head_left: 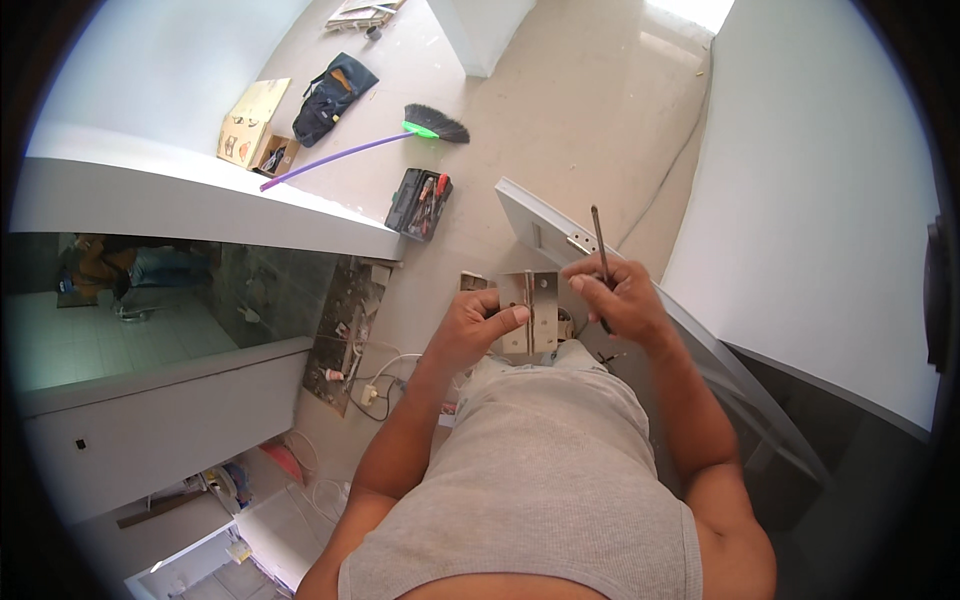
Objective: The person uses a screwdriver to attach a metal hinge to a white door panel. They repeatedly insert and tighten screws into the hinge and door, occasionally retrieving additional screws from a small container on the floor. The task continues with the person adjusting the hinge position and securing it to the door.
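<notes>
My left hand (466, 330) holds a metal butt hinge (543, 312) by its left leaf, thumb pressed on the front. Both leaves are opened flat, and screw holes show in the plate. Just right of the hinge is my right hand (618, 298), closed round a thin dark rod (598, 232) that stands nearly upright and sticks out above and below the fist. Whether the rod is a pencil or a slim tool I cannot tell. The right thumb and forefinger come together near the hinge's edge; anything small between them is too small to make out.
A white door panel (520, 212) with a metal hinge on its edge slants behind my right hand. An open toolbox (420, 205), a purple-handled broom (340, 155) and a dark bag (335, 98) lie ahead on the left. Cables (378, 392) trail beside a dusty board on my left.
</notes>
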A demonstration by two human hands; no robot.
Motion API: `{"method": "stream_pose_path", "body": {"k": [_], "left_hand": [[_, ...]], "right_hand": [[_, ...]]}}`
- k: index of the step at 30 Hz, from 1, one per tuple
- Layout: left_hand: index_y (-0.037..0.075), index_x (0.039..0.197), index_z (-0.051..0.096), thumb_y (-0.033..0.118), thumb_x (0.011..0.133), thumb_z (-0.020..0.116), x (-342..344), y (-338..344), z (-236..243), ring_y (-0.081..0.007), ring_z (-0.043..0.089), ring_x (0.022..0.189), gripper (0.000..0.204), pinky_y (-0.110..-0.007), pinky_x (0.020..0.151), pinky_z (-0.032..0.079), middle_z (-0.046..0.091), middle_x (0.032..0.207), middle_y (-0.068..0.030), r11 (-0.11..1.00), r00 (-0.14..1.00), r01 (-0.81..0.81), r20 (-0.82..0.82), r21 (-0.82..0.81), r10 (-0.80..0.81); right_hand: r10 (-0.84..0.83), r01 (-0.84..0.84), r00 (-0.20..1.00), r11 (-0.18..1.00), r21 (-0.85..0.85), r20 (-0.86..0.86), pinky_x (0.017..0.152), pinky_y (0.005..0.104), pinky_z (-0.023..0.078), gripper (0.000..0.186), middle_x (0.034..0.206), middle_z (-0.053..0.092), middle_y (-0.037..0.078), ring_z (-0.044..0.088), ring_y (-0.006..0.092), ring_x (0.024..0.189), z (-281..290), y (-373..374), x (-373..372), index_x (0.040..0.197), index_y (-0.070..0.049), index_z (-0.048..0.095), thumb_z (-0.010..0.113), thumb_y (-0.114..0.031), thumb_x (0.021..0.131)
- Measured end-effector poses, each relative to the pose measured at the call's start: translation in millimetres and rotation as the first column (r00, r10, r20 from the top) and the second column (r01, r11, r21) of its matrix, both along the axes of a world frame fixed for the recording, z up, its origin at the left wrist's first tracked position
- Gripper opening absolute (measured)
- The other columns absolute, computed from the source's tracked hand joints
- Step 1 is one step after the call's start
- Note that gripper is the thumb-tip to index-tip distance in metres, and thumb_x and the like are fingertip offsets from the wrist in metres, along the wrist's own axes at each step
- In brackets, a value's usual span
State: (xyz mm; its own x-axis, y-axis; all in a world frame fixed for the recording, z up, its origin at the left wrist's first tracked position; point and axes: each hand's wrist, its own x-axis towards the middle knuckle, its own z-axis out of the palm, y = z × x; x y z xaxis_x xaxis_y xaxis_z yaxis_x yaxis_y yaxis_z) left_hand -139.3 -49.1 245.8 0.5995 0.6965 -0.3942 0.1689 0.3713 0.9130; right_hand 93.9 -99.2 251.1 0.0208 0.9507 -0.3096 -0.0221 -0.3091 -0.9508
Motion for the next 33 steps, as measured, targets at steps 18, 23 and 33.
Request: {"method": "stream_pose_path", "body": {"k": [18,23,33], "left_hand": [[-0.001,0.098,0.073,0.019,0.086,0.068,-14.6,12.3,-9.6,-0.0054,0.056,0.07,0.024,-0.022,0.068,0.046,0.068,0.079,-0.0005,0.916,0.944,0.314,-0.022,-0.249,-0.329],[-0.005,0.101,0.069,0.019,0.087,0.066,-12.1,8.1,-28.9,-0.0084,0.063,0.07,0.028,-0.022,0.063,0.049,0.07,0.087,-0.0057,0.881,0.983,0.179,0.048,-0.438,-0.176],[-0.005,0.105,0.066,0.017,0.089,0.064,-26.7,3.6,-67.1,-0.013,0.069,0.078,0.028,-0.025,0.071,0.054,0.071,0.094,-0.0095,0.814,0.99,0.137,0.099,-0.564,-0.099]], "right_hand": [[0.541,-0.548,0.822,0.836,-0.006,0.177,0.052,0.0276,0.048,0.026,0.064,0.064,0.005,0.061,0.0112,0.055,-5.3,27.7,3.3,0.089,0.0,0.072,0.06,-0.022,0.085],[0.511,-0.496,0.855,0.855,-0.154,0.084,0.052,0.0269,0.047,0.025,0.065,0.065,0.005,0.058,0.0103,0.054,-36.8,31.3,-2.5,0.087,0.001,0.072,0.06,-0.022,0.085],[0.486,-0.483,0.873,0.872,-0.081,0.025,0.05,0.0267,0.044,0.027,0.064,0.064,0.004,0.055,0.0088,0.052,-62.5,32.9,-12.6,0.082,0.001,0.069,0.058,-0.022,0.089]]}}
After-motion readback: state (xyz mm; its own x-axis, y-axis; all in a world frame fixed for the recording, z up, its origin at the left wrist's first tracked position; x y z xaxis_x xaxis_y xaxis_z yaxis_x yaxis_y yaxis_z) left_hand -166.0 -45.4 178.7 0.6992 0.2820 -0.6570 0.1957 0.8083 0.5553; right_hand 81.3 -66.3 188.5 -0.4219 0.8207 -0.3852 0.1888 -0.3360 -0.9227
